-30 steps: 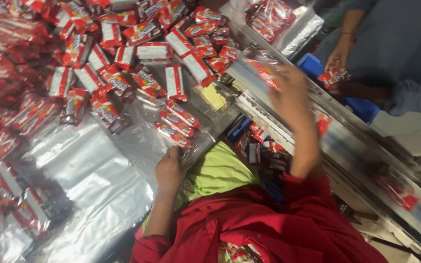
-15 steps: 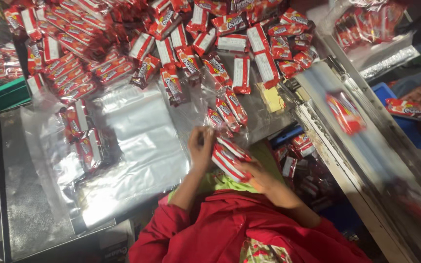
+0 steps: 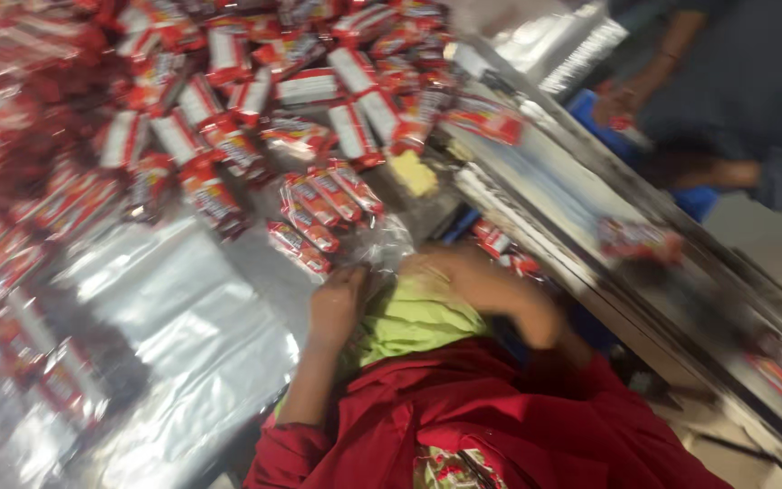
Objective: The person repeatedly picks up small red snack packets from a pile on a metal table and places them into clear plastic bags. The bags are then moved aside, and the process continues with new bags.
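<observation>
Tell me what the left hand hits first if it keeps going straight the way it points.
Likely the clear plastic bag just past the left hand, then the small cluster of red snack packets; blur leaves depth unsure.

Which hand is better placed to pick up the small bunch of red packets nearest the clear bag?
Left, probably. The left hand lies just below the red packets; the right hand sits farther aside at the clear bag.

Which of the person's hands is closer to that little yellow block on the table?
The right hand, though blurred, lies just below the yellow block. The left hand sits lower and further left, at the clear bag.
</observation>
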